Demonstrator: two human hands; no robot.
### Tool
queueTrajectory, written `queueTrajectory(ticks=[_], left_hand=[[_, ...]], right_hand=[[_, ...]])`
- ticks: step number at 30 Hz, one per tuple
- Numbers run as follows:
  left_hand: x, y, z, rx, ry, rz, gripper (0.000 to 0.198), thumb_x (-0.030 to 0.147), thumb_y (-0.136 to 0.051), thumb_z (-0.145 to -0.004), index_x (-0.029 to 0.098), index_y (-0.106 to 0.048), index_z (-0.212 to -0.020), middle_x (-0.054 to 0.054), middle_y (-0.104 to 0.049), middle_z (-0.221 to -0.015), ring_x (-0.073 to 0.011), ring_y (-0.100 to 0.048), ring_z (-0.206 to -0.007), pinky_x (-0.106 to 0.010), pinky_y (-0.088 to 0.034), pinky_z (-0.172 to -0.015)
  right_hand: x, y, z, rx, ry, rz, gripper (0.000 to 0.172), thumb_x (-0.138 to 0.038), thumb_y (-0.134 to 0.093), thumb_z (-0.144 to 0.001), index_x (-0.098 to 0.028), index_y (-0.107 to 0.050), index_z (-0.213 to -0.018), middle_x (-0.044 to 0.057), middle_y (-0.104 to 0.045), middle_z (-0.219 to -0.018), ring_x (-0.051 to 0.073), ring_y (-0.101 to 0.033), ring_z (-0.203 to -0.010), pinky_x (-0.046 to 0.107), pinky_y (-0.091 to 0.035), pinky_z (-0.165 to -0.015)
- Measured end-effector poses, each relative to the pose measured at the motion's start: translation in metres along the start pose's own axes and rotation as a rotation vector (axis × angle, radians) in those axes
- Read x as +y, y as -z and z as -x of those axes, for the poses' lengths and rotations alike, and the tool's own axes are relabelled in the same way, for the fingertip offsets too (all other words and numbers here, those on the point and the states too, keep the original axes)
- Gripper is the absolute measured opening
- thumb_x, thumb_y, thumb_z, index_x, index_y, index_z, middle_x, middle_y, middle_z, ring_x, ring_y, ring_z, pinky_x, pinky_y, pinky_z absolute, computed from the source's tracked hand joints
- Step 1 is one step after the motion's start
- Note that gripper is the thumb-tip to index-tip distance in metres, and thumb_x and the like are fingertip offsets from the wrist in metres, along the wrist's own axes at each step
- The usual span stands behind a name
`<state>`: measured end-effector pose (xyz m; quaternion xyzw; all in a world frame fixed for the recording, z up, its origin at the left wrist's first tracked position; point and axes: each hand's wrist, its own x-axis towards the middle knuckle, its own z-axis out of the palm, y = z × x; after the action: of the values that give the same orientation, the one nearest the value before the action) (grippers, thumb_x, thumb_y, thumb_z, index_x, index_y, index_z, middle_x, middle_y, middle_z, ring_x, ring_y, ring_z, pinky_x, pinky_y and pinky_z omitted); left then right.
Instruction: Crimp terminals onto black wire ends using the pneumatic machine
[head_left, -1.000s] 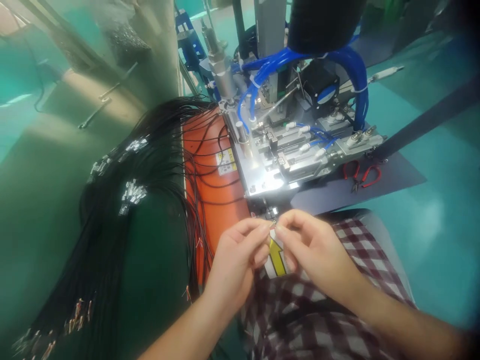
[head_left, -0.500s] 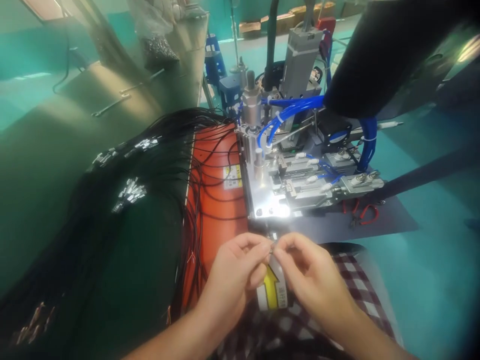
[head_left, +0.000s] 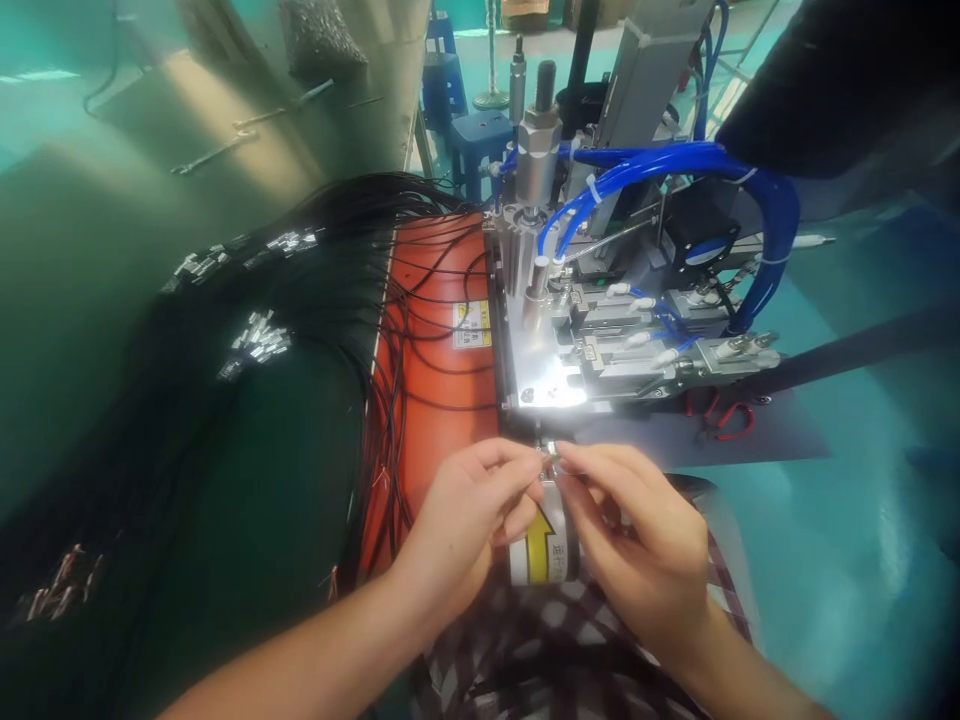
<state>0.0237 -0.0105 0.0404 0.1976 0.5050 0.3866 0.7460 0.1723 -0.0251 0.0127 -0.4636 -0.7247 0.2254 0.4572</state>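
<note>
My left hand (head_left: 480, 500) is closed in a pinch, thumb against forefinger, in front of the machine's near edge. Facing it, my right hand (head_left: 641, 520) also pinches, its fingertips almost touching the left ones. A small shiny metal piece (head_left: 553, 455) shows between the fingertips; whether it is held or belongs to the machine is unclear. What either hand grips is too small to name. Just below the fingers is a white label with a yellow arrow (head_left: 538, 545). Beyond them stands the metal machine (head_left: 555, 380) with blue air tubes (head_left: 652, 165).
Black cables (head_left: 337, 205) with shiny metal ends (head_left: 259, 345) spread over the dark green surface at left and cross the orange panel (head_left: 439, 265). Red-handled pliers (head_left: 731, 422) lie right of the machine. Blue stools (head_left: 480, 140) stand behind. A checkered cloth (head_left: 517, 650) is below my hands.
The view has tilted down slightly and shifted. My right hand has turned, its fingers now straighter over the small metal piece, which shows more clearly. My left hand keeps its pinch.
</note>
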Motion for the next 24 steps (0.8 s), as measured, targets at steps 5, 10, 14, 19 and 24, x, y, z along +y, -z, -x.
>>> queueTrajectory(ticks=[5,10,14,19,24], left_hand=[[0.0,-0.001,0.0,-0.004,0.002,0.009,0.023,0.03,-0.069,-0.076,0.015,-0.057,-0.063,0.007,-0.041,-0.042,-0.0033,-0.028,-0.038,-0.019,-0.017,-0.041],[-0.001,0.0,0.001,-0.004,-0.008,0.028,0.018,0.026,-0.068,-0.078,0.014,-0.058,-0.067,0.006,-0.045,-0.045,-0.0027,-0.028,-0.038,-0.019,-0.018,-0.041],[-0.002,0.001,0.001,-0.01,-0.027,0.047,0.014,0.023,-0.065,-0.08,0.014,-0.058,-0.071,0.004,-0.052,-0.052,-0.0016,-0.029,-0.039,-0.019,-0.017,-0.041],[-0.005,0.003,0.0,-0.039,-0.036,0.067,0.013,0.02,-0.063,-0.081,0.015,-0.054,-0.073,0.004,-0.055,-0.055,-0.0011,-0.03,-0.038,-0.019,-0.016,-0.042],[-0.006,0.006,0.002,-0.104,-0.037,-0.016,0.014,0.021,-0.064,-0.081,0.014,-0.054,-0.074,0.003,-0.056,-0.056,-0.0007,-0.032,-0.038,-0.019,-0.017,-0.042]], right_hand=[[0.003,0.0,0.001,0.013,0.054,0.078,0.036,-0.002,-0.057,-0.084,-0.023,-0.067,-0.111,0.006,-0.067,-0.09,0.015,-0.066,-0.075,0.025,-0.056,-0.066],[0.01,0.0,0.008,0.049,0.136,0.149,0.044,0.001,-0.06,-0.081,-0.026,-0.066,-0.115,0.005,-0.072,-0.094,0.017,-0.069,-0.079,0.028,-0.057,-0.072],[0.01,-0.001,0.01,0.052,0.113,0.087,0.038,-0.001,-0.06,-0.082,-0.025,-0.068,-0.11,0.005,-0.074,-0.094,0.018,-0.07,-0.079,0.029,-0.057,-0.073],[-0.002,-0.002,0.001,0.014,-0.347,-0.162,0.007,-0.018,-0.061,-0.085,-0.02,-0.067,-0.082,0.004,-0.067,-0.079,0.016,-0.063,-0.067,0.026,-0.051,-0.056],[-0.003,0.011,-0.017,-0.32,-0.802,-0.544,0.019,-0.035,-0.059,-0.085,-0.017,-0.058,-0.078,-0.004,-0.048,-0.059,0.008,-0.039,-0.048,0.02,-0.03,-0.043]])
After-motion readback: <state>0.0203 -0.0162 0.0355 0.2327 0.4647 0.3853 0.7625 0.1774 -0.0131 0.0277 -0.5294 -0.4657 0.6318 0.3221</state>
